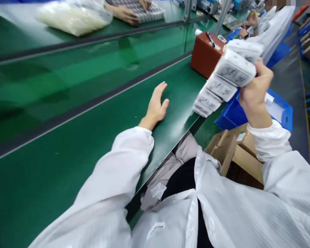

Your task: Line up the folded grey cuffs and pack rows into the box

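My right hand (257, 91) grips a row of several white wrapped packs (222, 82) with dark printing on their sides. The row slants in the air from upper right to lower left, its lower end by the edge of the green table (74, 151). My left hand (156, 106) is over the table, thumb and fingers apart, holding nothing. Just behind the packs a brown-red box (205, 51) stands on the table, with a black pen (210, 39) on top.
Blue bins (284, 113) and open cardboard boxes (244, 158) lie below on the right. Across the green conveyor (93, 65) are a clear plastic bag (74, 17) and another person's hands (125, 14) at a grey tray (155, 13). More people work at the upper right.
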`<state>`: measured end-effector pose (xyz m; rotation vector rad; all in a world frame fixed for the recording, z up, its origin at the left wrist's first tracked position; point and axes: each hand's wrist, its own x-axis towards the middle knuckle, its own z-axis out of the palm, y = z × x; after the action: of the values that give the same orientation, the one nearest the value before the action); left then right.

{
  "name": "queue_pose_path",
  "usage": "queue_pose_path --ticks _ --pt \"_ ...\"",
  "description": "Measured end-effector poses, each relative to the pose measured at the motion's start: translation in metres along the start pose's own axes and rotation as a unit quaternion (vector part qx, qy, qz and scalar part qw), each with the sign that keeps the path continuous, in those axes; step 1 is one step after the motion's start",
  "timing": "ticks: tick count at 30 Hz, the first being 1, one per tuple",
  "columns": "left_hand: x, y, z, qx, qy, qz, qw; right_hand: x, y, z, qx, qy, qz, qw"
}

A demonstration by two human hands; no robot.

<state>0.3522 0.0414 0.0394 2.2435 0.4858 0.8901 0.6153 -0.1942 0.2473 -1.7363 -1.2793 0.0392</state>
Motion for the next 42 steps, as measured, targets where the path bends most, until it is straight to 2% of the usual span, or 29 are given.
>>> queue_pose_path --ticks 1,2,4,6,9,12,14,16,18,21,23,25,27,28,30,31,33,35,36,38,40,41,42 --pt "-0.009 0.003 -0.003 0.006 0.026 -0.005 1.000 0.012 -0.006 0.023 0.041 0.070 -0.041 0.996" --pt "-0.019 0.006 -0.007 0.021 0.045 -0.015 0.999 0.021 -0.013 0.047 0.073 0.087 -0.071 0.991" --pt "-0.043 0.010 -0.021 0.068 0.068 -0.033 0.995 0.035 -0.031 0.095 0.109 0.047 -0.119 0.986" --pt "-0.073 0.012 -0.045 0.123 0.077 -0.036 0.989 0.043 -0.052 0.138 0.147 -0.014 -0.148 0.978" --pt "-0.125 0.021 -0.102 0.191 0.112 -0.035 0.975 0.045 -0.085 0.199 0.236 -0.122 -0.175 0.948" --pt "-0.171 0.045 -0.169 0.255 0.127 -0.058 0.957 0.038 -0.111 0.257 0.372 -0.201 -0.177 0.889" --pt "-0.193 0.065 -0.203 0.297 0.098 -0.072 0.947 0.026 -0.119 0.292 0.465 -0.232 -0.140 0.843" --pt "-0.208 0.079 -0.220 0.317 0.049 -0.103 0.942 0.007 -0.114 0.319 0.534 -0.250 -0.073 0.804" --pt "-0.216 0.085 -0.220 0.315 -0.006 -0.151 0.937 -0.015 -0.098 0.334 0.572 -0.259 0.027 0.777" --pt "-0.217 0.084 -0.199 0.306 -0.066 -0.203 0.928 -0.039 -0.061 0.336 0.558 -0.284 0.221 0.748" --pt "-0.211 0.085 -0.183 0.317 -0.080 -0.208 0.922 -0.044 -0.034 0.326 0.530 -0.320 0.280 0.734" --pt "-0.204 0.088 -0.171 0.333 -0.091 -0.202 0.917 -0.043 -0.008 0.305 0.491 -0.366 0.287 0.737" --pt "-0.198 0.093 -0.165 0.345 -0.098 -0.196 0.912 -0.039 0.017 0.270 0.452 -0.364 0.296 0.759" --pt "-0.194 0.095 -0.164 0.350 -0.099 -0.191 0.912 -0.039 0.029 0.247 0.437 -0.334 0.307 0.777" --pt "-0.186 0.102 -0.161 0.356 -0.096 -0.169 0.914 -0.044 0.050 0.185 0.406 -0.262 0.315 0.817" --pt "-0.180 0.107 -0.159 0.355 -0.099 -0.152 0.917 -0.050 0.057 0.147 0.387 -0.250 0.305 0.833" --pt "-0.166 0.118 -0.148 0.342 -0.121 -0.101 0.927 -0.074 0.062 0.063 0.341 -0.257 0.296 0.854" --pt "-0.151 0.129 -0.128 0.306 -0.170 -0.030 0.936 -0.111 0.051 -0.021 0.252 -0.309 0.290 0.870" --pt "-0.143 0.133 -0.113 0.279 -0.204 0.010 0.938 -0.133 0.040 -0.057 0.208 -0.374 0.294 0.855" --pt "-0.130 0.135 -0.079 0.216 -0.276 0.083 0.933 -0.183 0.013 -0.110 0.177 -0.456 0.360 0.794" --pt "-0.117 0.129 -0.040 0.167 -0.338 0.125 0.918 -0.237 -0.008 -0.133 0.199 -0.499 0.446 0.716" --pt "-0.110 0.123 -0.021 0.153 -0.358 0.133 0.911 -0.266 -0.013 -0.135 0.220 -0.516 0.470 0.681" --pt "-0.103 0.116 -0.004 0.146 -0.370 0.134 0.908 -0.295 -0.012 -0.132 0.238 -0.530 0.478 0.658"
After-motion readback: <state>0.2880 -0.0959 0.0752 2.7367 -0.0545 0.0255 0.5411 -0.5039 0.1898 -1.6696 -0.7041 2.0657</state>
